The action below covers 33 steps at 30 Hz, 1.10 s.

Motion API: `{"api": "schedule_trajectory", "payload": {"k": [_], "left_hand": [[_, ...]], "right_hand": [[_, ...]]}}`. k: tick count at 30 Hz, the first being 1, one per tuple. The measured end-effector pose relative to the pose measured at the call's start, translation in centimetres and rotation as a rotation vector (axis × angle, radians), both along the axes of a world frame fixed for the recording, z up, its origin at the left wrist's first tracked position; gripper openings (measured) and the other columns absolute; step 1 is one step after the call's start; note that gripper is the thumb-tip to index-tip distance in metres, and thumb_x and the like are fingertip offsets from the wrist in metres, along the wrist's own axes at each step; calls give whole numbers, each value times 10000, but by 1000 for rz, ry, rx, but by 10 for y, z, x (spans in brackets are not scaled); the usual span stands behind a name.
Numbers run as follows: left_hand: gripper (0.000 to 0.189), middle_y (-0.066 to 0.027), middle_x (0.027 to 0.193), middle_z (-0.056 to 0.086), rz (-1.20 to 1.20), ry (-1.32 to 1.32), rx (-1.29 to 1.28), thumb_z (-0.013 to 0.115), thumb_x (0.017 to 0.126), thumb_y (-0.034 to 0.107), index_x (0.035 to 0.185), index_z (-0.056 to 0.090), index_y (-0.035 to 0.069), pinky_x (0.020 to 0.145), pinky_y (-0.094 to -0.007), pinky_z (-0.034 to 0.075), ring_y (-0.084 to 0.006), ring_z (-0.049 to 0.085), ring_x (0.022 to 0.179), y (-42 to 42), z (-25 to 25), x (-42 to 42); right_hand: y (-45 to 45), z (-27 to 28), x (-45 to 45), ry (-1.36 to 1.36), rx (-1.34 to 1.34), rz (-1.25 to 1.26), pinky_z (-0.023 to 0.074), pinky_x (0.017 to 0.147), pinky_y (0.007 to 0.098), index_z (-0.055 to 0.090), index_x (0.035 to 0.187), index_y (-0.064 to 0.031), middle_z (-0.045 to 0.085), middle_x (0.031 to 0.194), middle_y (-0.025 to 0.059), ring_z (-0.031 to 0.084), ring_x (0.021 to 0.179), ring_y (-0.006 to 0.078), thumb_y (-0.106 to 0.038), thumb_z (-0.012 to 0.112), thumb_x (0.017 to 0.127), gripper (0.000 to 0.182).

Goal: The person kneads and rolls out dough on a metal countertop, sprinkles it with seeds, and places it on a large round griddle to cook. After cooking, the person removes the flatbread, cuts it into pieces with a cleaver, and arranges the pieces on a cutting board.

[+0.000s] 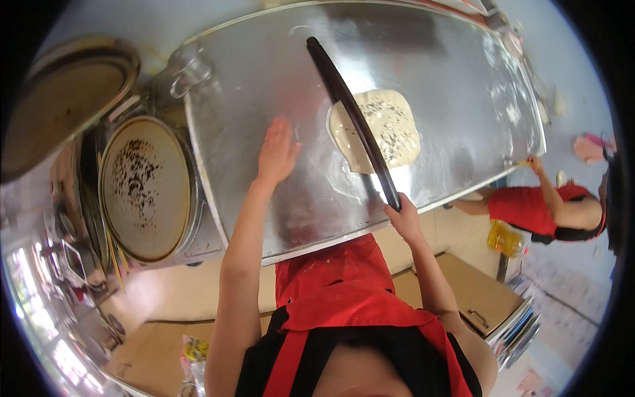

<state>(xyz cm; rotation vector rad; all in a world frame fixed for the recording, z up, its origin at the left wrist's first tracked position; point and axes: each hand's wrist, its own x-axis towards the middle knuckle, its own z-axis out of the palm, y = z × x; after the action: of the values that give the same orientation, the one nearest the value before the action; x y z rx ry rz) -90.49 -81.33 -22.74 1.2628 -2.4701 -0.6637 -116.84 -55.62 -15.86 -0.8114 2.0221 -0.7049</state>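
My right hand (405, 217) grips the near end of a long dark rolling pin (358, 120). The pin lies slantwise across, or just above, a flat sheet of pale dough (396, 121) with dark specks scattered over it; whether they touch cannot be told. To the left of the dough, my left hand (279, 150) is held flat with its thumb apart, over the shiny metal worktop (238, 114), holding nothing. Part of the dough is hidden under the pin.
A round griddle (144, 198) with dark marks stands left of the worktop, a large round lid (64, 104) behind it. A clear jug (191, 69) sits at the back left corner. At the right, a co-worker in a red apron (518, 211) holds a small tool over the edge.
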Motion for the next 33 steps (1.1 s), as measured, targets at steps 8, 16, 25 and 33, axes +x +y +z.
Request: {"api": "schedule_trajectory", "payload": {"k": [8, 16, 25, 33], "left_hand": [[615, -140, 1505, 291, -492, -64, -368, 499, 927, 336, 1411, 333, -6, 1152, -413, 212, -280, 251, 1402, -33, 50, -140], [575, -137, 1474, 352, -746, -68, -379, 460, 934, 342, 1393, 376, 6, 1127, -449, 232, -287, 305, 1376, -63, 18, -282], [575, -137, 1448, 391, -608, 3, -388, 446, 927, 385, 1371, 409, 22, 1115, -479, 233, -282, 330, 1355, -59, 24, -506], [652, -170, 1473, 335, -919, -310, -488, 507, 900, 396, 1390, 364, -10, 1123, -481, 221, -341, 276, 1373, -48, 65, -417]], "right_hand": [[-13, -4, -29, 210, 2, -70, 485, 649, 401, 564, 1078, -16, 629, 747, 192, 622, 694, 343, -259, 666, 814, 373], [-5, -33, -101, 577, -87, 87, 474, 743, 425, 531, 1121, -14, 537, 988, 145, 553, 898, 336, -134, 722, 698, 480], [-12, -35, -258, 642, 33, 101, 496, 625, 392, 523, 1118, -8, 593, 892, 134, 595, 803, 302, -172, 720, 723, 471], [-6, -31, -142, 364, -46, 97, 471, 619, 408, 524, 1112, -32, 573, 901, 133, 583, 770, 296, -165, 677, 757, 408]]}}
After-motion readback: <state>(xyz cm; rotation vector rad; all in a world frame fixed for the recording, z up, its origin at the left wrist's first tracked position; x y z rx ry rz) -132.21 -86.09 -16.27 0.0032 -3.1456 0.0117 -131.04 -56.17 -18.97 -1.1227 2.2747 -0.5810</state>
